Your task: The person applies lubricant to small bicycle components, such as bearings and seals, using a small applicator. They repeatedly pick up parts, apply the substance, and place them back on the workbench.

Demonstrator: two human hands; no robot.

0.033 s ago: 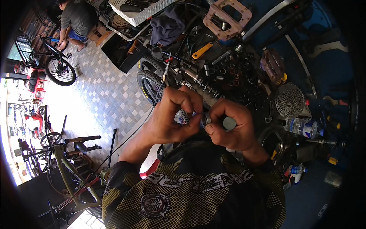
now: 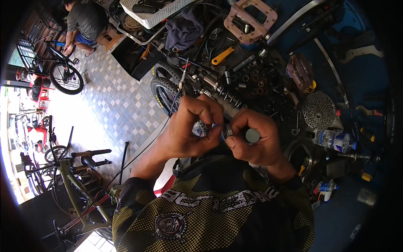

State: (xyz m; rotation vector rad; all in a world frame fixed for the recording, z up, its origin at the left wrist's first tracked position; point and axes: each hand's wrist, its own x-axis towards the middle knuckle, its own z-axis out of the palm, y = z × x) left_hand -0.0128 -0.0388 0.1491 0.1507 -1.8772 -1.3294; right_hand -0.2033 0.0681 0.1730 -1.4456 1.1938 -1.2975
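Note:
Both hands meet in front of my chest. In my right hand point(image 2: 258, 138), a small metal ring point(image 2: 227, 132) is pinched between thumb and forefinger. A grey, round-ended cylinder point(image 2: 252, 135) pokes out of the same hand's curled fingers. My left hand point(image 2: 191, 126) is closed in a pinch, its fingertips right beside the ring; what they hold, if anything, is too small to make out. Just beyond the hands lies a shock absorber with a coil spring point(image 2: 224, 93) on the cluttered workbench.
Around the shock lie a yellow-handled tool point(image 2: 223, 55), several small rings point(image 2: 256, 80), a pedal point(image 2: 251, 19), a cassette point(image 2: 318, 110) and a plastic bottle point(image 2: 336, 140). A grey cloth point(image 2: 184, 31) lies farther back. At left stands a green bike frame point(image 2: 73, 185); a person point(image 2: 86, 23) sits by another bike.

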